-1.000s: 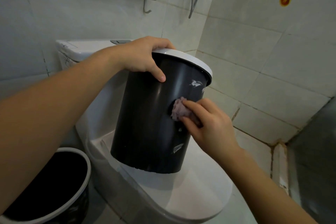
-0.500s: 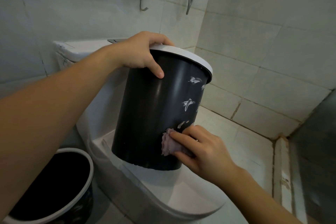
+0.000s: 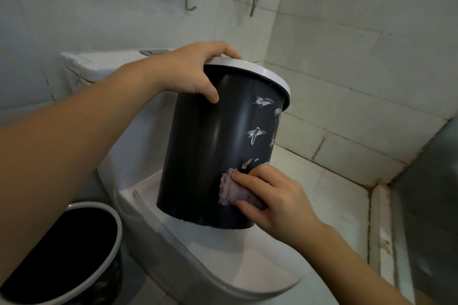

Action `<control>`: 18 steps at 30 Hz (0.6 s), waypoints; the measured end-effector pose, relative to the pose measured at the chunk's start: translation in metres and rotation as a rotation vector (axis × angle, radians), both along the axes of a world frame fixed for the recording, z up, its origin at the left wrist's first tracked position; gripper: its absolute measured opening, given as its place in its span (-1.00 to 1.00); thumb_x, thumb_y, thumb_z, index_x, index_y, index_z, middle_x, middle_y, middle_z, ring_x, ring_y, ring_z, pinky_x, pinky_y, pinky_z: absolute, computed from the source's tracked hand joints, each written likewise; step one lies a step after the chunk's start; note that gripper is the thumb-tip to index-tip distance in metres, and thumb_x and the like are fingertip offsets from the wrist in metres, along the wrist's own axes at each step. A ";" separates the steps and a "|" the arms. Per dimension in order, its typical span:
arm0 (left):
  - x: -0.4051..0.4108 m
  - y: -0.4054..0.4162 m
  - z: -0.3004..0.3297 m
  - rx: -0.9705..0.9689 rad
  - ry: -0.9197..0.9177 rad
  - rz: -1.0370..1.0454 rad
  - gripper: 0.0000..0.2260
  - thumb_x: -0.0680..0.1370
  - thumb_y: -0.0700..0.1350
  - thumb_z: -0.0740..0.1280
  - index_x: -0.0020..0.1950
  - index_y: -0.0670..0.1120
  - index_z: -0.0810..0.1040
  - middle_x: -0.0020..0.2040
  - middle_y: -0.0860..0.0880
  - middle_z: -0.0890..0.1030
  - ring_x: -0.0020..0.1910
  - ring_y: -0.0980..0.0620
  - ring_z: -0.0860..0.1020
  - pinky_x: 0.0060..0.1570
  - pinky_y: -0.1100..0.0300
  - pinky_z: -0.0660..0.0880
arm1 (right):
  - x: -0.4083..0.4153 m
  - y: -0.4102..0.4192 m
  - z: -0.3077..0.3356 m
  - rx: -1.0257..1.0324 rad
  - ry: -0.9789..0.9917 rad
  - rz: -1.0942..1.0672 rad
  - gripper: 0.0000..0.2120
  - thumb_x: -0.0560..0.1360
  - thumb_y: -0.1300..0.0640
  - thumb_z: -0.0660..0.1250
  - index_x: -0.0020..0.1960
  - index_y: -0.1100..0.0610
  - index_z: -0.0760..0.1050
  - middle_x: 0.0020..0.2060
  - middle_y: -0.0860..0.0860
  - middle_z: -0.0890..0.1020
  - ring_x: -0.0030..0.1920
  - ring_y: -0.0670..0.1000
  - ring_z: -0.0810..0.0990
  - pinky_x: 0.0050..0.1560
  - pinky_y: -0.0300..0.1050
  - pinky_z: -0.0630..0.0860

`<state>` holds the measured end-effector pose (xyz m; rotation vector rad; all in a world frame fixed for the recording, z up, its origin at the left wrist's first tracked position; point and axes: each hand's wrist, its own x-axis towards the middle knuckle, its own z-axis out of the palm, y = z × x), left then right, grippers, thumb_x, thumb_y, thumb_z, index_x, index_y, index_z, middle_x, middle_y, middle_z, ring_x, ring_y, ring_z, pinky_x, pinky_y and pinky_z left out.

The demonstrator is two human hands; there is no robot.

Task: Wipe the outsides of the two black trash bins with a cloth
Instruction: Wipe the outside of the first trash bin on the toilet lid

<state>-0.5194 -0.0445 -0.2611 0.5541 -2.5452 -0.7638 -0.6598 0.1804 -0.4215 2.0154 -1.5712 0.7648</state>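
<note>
the step in hand looks like the wiping of the first bin. the tall black plastic trash bin with a white rim and pale bird prints point(image 3: 213, 151) stands tilted on the closed white toilet lid point(image 3: 223, 262), its base lifted at the 8 o'clock side. the left hand point(image 3: 190, 74) clasps the white rim at 11 o'clock, fingers over the top and thumb down the wall, steadying it. the right hand point(image 3: 267, 195) presses a small crumpled pale purple cloth point(image 3: 229, 187) flat against the lower wall, at about 4 o'clock of the bin; the fingers curl over the cloth and hold it.

the next move, i judge, calls for carrying the cloth round or up the wall while the left hand turns the bin, since the far side is hidden and probably not yet done.

the second round black trash bin with a white rim point(image 3: 116, 225) sits on the floor at 7 o'clock, well apart from the cloth, waiting.

room is tight: the white toilet tank point(image 3: 81, 67) is just behind the bin at 10 o'clock, the tiled wall point(image 3: 347, 106) near at 2 o'clock. the lid's curved edge at 5 o'clock leaves little ledge, so the tilted bin could slip off.
</note>
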 end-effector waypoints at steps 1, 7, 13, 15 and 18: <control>-0.002 0.002 -0.001 -0.013 -0.009 0.009 -0.31 0.29 -0.21 0.58 0.29 0.27 0.44 0.21 0.07 0.56 0.16 0.02 0.55 0.19 -0.02 0.53 | 0.000 0.000 0.000 -0.001 -0.007 0.004 -0.64 0.62 -0.11 0.24 0.26 0.08 0.58 -0.06 -0.01 0.58 -0.10 -0.01 0.55 -0.20 -0.20 0.54; -0.009 0.010 0.000 -0.037 -0.023 0.047 -0.40 0.24 -0.03 0.65 0.17 0.22 0.46 0.02 0.19 0.57 0.04 0.10 0.57 0.02 0.09 0.53 | -0.003 0.001 -0.001 0.002 -0.042 -0.014 -0.66 0.57 -0.07 0.32 0.25 0.07 0.60 -0.06 -0.02 0.58 -0.11 -0.01 0.56 -0.20 -0.16 0.55; -0.014 0.011 0.001 -0.117 -0.023 0.043 -0.40 0.25 -0.06 0.66 0.20 0.11 0.47 0.07 0.09 0.57 0.04 0.04 0.55 -0.14 0.25 0.45 | 0.001 0.004 -0.002 0.017 -0.028 -0.024 -0.65 0.56 -0.08 0.33 0.26 0.07 0.59 -0.05 -0.03 0.58 -0.10 -0.03 0.55 -0.15 -0.24 0.53; -0.015 0.011 0.000 -0.117 -0.018 0.031 -0.36 0.27 -0.09 0.65 0.25 0.15 0.46 0.15 0.09 0.56 0.11 0.03 0.54 -0.07 0.24 0.46 | 0.001 0.004 -0.003 0.014 -0.025 -0.020 -0.65 0.56 -0.08 0.34 0.25 0.08 0.60 -0.06 -0.02 0.58 -0.11 -0.02 0.56 -0.15 -0.25 0.53; -0.014 0.010 -0.002 -0.090 -0.034 0.008 -0.22 0.27 -0.07 0.64 0.33 0.43 0.39 0.37 0.19 0.46 0.32 0.06 0.44 0.30 0.08 0.42 | 0.001 0.006 -0.003 0.007 -0.026 -0.016 -0.64 0.56 -0.07 0.35 0.27 0.08 0.58 -0.05 -0.01 0.59 -0.10 -0.01 0.57 -0.17 -0.20 0.56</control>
